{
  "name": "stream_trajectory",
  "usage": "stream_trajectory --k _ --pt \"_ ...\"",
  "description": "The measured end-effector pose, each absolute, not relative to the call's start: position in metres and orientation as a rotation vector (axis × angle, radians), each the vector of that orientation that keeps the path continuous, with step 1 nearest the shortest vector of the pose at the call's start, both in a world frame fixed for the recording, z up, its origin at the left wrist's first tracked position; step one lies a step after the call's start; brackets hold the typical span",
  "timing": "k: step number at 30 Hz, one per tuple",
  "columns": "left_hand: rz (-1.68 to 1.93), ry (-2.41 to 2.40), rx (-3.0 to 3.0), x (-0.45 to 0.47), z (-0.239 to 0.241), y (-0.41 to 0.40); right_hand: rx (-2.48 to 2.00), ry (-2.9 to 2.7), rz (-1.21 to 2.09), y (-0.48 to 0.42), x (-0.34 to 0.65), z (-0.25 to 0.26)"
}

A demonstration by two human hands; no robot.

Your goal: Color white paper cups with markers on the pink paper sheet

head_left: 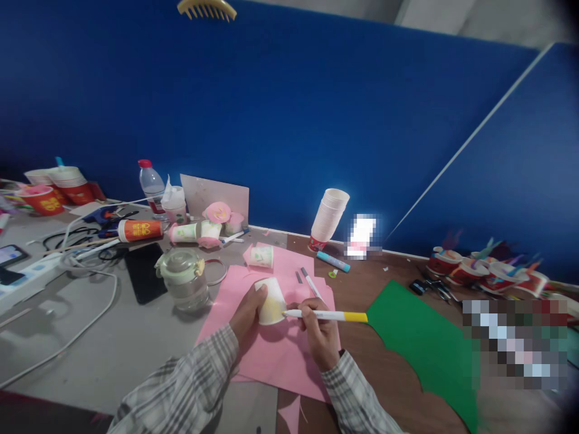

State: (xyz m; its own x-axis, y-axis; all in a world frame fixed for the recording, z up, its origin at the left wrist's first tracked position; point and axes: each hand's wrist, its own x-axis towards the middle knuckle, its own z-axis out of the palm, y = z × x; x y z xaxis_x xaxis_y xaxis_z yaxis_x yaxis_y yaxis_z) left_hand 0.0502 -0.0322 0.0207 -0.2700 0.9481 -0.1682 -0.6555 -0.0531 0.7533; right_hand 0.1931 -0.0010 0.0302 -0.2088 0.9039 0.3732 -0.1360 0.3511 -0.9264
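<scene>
Gripping a white paper cup (272, 295) by its side, the left hand (249, 308) tilts it over pink paper sheets (271, 371), its wider, rimmed end towards the person and a yellow patch on its wall; the right hand (320, 333) grasps a white marker with a yellow end (332, 316), its tip at the cup's lower right edge, though whether it touches cannot be told; beyond the cup, a printed paper cup (261, 257) lies on its side on the pink paper, with a slim pen (311, 282) to its right; left of the sheets stands a lidded glass teapot (184, 286), beside a black phone (143, 276); to the right lies green paper (420, 340) with a scalloped edge; farther back, a leaning stack of cups (329, 217) stands near a light-blue tube (333, 261).
</scene>
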Motion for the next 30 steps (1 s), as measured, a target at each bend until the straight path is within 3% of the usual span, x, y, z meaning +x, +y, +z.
stream_trajectory --k 30 --pt "1.657 0.94 0.461 0.0501 0.0255 -0.0326 -0.744 -1.583 1.018 -0.0012 0.1946 0.0231"
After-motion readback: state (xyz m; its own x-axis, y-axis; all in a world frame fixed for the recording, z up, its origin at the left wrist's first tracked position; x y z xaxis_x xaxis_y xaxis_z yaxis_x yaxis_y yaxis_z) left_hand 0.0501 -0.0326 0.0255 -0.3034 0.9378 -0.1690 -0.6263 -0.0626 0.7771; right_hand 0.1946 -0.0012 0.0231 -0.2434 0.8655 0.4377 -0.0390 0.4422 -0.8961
